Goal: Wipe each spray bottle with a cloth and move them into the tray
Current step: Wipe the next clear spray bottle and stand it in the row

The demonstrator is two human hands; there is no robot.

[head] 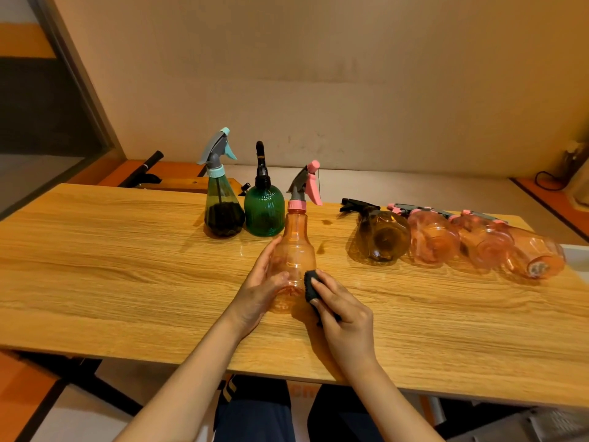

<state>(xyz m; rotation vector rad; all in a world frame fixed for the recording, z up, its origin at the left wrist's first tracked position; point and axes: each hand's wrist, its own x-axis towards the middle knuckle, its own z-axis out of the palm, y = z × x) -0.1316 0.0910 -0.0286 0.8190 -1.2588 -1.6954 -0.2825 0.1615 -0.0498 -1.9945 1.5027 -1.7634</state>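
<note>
An orange spray bottle point(294, 250) with a pink and grey trigger stands upright at the middle of the wooden table point(127, 266). My left hand point(259, 288) grips its lower body from the left. My right hand point(342, 317) holds a small dark cloth point(311, 285) against the bottle's lower right side. Behind stand a teal-capped bottle point(221, 202) and a dark green bottle point(264, 208). To the right lie a brown bottle point(381, 232) and three pink-orange bottles point(433, 236), point(486, 244), point(535, 256) on their sides. I cannot make out a tray.
A wall runs close behind the table. A black pole-like object point(148, 167) and an orange floor strip sit beyond the far left edge. A white surface point(578, 256) meets the table's right end. My knees are under the near edge.
</note>
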